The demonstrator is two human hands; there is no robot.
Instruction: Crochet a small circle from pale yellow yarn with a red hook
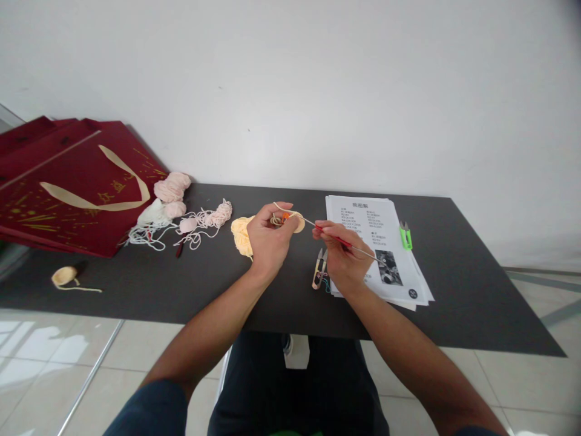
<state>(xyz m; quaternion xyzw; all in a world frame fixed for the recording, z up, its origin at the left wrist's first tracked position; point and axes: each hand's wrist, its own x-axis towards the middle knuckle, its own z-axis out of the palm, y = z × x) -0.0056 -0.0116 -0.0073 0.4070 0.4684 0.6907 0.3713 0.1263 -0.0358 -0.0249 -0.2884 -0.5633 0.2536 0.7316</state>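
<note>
In the middle of the head view, my left hand point(272, 239) pinches a small cream crochet piece point(298, 224), and a strand of yarn runs over its fingers. A bit of orange point(285, 218), too small to make out, shows beside the piece. My right hand point(347, 254) is closed round the red grip of a thin metal crochet hook point(336, 237), whose tip reaches toward the piece. Behind my left wrist sits a pale yellow yarn ball point(242, 236). Near my right hand lie thread snips point(319, 269) with a light handle.
Printed sheets point(399, 275) lie at the right with green snips point(405, 235) on their edge. Pink and white yarn balls point(172, 188) and loose strands are at the left, beside dark red paper bags point(82, 181). A small cream crocheted piece point(64, 276) rests near the table's front left edge.
</note>
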